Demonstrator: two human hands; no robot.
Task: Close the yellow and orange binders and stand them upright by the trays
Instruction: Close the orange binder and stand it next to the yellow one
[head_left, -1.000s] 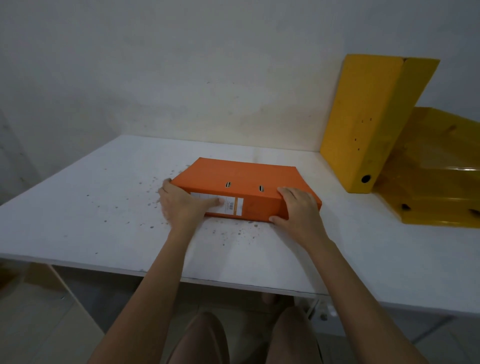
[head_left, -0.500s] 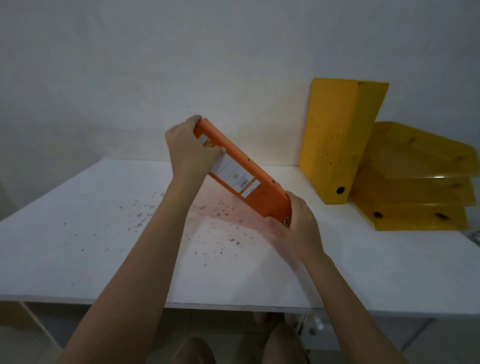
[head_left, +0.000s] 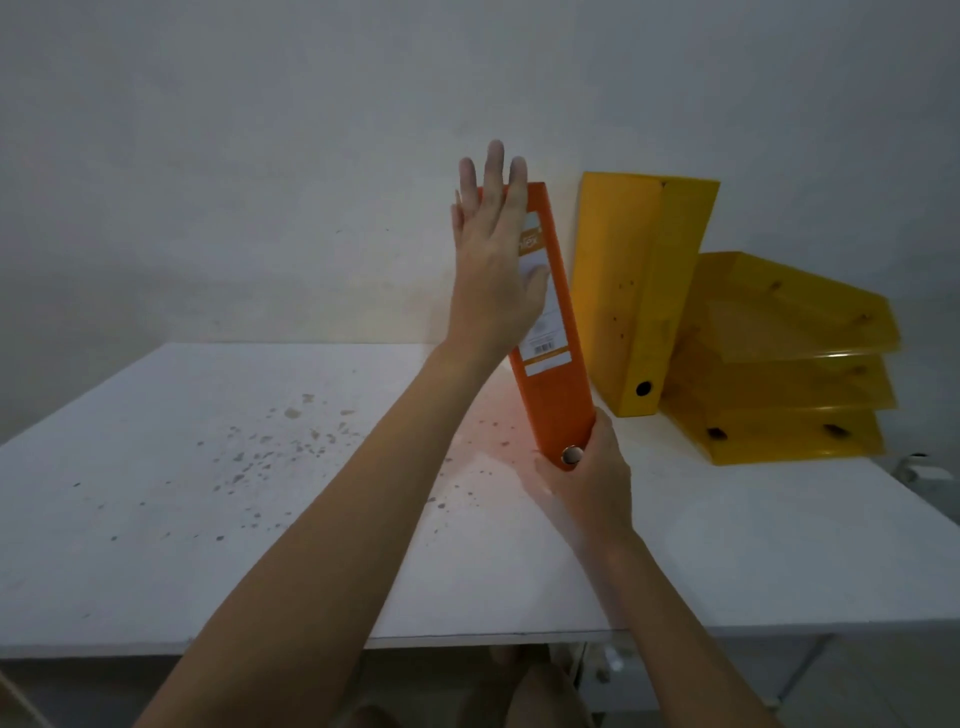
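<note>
The closed orange binder is nearly upright, spine toward me, its top leaning slightly left, its bottom end held just above the white table. My right hand grips its lower end by the metal ring hole. My left hand lies flat with fingers spread against the binder's upper left side. The closed yellow binder stands just to the right, leaning against the stacked yellow trays. A narrow gap separates the two binders.
A pale wall runs behind the table. Dark specks dot the tabletop left of centre. A small white object sits at the far right edge. My knees show below the table's front edge.
The orange binder went from lying flat to tilted, and now stands almost vertical, closer to the yellow binder. My left hand's grip on its top opened into a flat palm.
</note>
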